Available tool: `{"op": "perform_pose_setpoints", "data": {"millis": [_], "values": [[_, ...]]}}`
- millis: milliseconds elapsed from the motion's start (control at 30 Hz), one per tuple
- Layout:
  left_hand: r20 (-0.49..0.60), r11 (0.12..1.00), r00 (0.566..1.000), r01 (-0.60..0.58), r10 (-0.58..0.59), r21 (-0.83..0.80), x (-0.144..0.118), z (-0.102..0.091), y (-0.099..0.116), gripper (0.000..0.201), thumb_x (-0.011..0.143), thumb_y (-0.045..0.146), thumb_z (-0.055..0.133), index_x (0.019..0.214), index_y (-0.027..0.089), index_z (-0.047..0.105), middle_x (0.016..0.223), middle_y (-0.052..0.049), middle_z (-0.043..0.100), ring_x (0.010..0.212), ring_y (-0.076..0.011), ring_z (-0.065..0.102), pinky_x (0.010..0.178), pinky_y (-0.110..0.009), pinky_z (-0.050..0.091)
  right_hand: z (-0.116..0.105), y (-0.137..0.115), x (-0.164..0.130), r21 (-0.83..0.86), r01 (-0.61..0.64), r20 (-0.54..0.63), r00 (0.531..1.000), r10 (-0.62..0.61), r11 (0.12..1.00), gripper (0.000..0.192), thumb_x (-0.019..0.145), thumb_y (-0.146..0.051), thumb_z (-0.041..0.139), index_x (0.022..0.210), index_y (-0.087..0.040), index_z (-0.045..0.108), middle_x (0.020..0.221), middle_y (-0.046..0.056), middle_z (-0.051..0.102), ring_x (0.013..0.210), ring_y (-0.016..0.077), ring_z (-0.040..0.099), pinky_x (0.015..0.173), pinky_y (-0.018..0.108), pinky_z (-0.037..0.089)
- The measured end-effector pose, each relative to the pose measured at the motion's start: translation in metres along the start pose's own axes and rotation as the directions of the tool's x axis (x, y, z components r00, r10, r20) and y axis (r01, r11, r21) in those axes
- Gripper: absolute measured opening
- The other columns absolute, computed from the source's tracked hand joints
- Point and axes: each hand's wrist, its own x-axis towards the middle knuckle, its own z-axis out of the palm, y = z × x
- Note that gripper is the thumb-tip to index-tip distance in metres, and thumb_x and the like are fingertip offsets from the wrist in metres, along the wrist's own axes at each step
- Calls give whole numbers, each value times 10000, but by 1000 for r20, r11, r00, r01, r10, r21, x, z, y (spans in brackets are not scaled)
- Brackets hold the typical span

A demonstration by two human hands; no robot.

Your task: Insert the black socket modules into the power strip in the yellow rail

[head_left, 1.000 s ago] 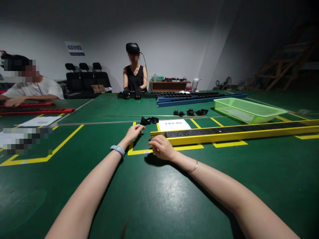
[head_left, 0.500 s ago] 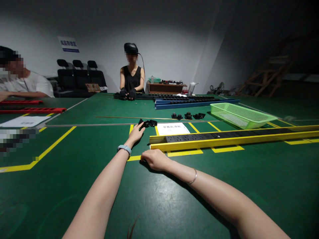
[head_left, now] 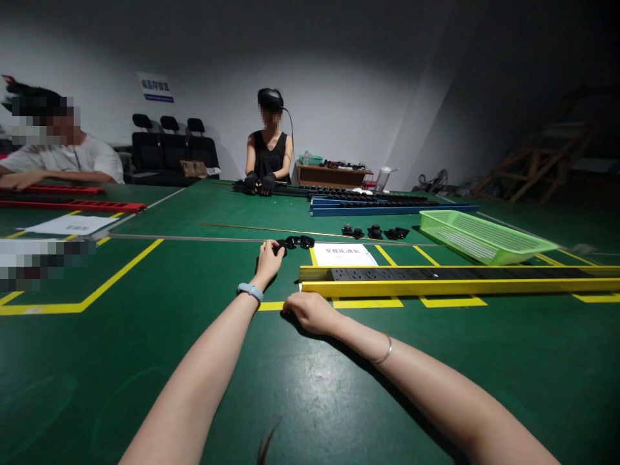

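My left hand (head_left: 269, 263), with a light blue band at the wrist, is closed on a small black socket module (head_left: 279, 248) at the left end of a short row of black modules (head_left: 300, 242). Its fingertips partly cover the piece. Curled on the table, my right hand (head_left: 310, 312) lies just in front of the left end of a yellow rail (head_left: 455, 285). Nothing shows between its fingers, though their undersides are in shadow. Inside the rail sits a line of black socket modules (head_left: 387, 274).
Behind the rail lie a printed white sheet (head_left: 345, 254), several black modules (head_left: 374, 231), and a green basket (head_left: 489, 240). A thin rod (head_left: 252, 227) crosses the table. Blue rails (head_left: 387, 210) lie farther off. A gloved co-worker (head_left: 268, 152) stands opposite; another (head_left: 97, 158) works at red rails (head_left: 116, 206).
The view has swung a little left, so the scene sits farther right. My left fingers have drawn slightly nearer with the module. My right hand stays beside the rail's end.
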Motion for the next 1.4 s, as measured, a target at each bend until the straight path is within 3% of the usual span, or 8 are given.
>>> {"op": "perform_pose_setpoints", "data": {"millis": [200, 367, 467, 567, 800, 1000, 1233, 1400], "values": [[-28, 998, 998, 64, -63, 19, -1, -1, 0, 319, 792, 310, 593, 1061, 202, 458, 914, -58, 574, 824, -185, 571, 772, -323, 441, 0, 2, -3, 51, 15, -8, 1000, -15, 999, 198, 883, -98, 479, 947, -189, 643, 890, 42, 663, 800, 141, 600, 730, 229, 439], [131, 999, 990, 50, -49, 1, -1, -3, 2, 281, 857, 348, 498, 1101, 221, 555, 805, -28, 630, 751, -175, 597, 717, -288, 443, -1, 3, -4, 60, 26, 1, 1000, -26, 998, 200, 874, -91, 484, 962, -188, 635, 893, 40, 656, 806, 142, 591, 742, 233, 443], [207, 999, 978, -3, -8, 54, -1, -2, 3, 267, 889, 352, 434, 1014, 224, 632, 884, -53, 660, 825, -198, 616, 766, -313, 459, 0, 5, -4, 65, 30, -3, 1000, -30, 997, 214, 875, -84, 472, 968, -189, 633, 894, 40, 653, 819, 144, 588, 749, 233, 444], [170, 992, 985, -59, 40, 108, -1, -1, 3, 268, 881, 314, 442, 1002, 206, 656, 1036, -94, 644, 986, -231, 602, 890, -355, 450, 1, 6, -4, 67, 37, 1, 999, -37, 997, 223, 871, -78, 471, 972, -193, 633, 895, 38, 652, 829, 146, 587, 752, 234, 445], [240, 996, 967, -84, 84, -8, -5, -4, 5, 358, 891, 337, 459, 1202, 223, 593, 1236, -83, 601, 1118, -226, 564, 980, -359, 423, 1, 6, -5, 64, 35, -22, 999, -34, 997, 207, 885, -96, 474, 967, -193, 638, 897, 40, 649, 801, 141, 586, 742, 234, 449], [348, 994, 936, -17, 55, -111, -22, -19, 11, 611, 712, 424, 703, 1246, 166, 552, 1189, -124, 600, 900, -190, 616, 825, -317, 493, 1, 3, -7, 39, 8, -21, 1000, -7, 999, 194, 892, -109, 476, 964, -185, 640, 902, 44, 655, 811, 145, 591, 741, 239, 448], [349, 993, 936, -2, 44, -119, -41, -36, 22, 545, 693, 364, 713, 1181, 161, 579, 1048, -90, 628, 745, -147, 591, 712, -288, 478, -1, 1, -13, 40, -22, -58, 998, 24, 999, 234, 893, -78, 454, 974, -181, 647, 924, 49, 655, 850, 146, 594, 766, 244, 448], [464, 994, 884, -14, 63, -108, -44, -46, 26, 682, 645, 371, 748, 1244, 122, 536, 837, -41, 608, 652, -134, 551, 636, -271, 446, -1, 1, -14, 43, -23, -56, 998, 25, 999, 231, 885, -76, 457, 968, -177, 648, 918, 50, 653, 851, 151, 595, 770, 245, 452]]}}
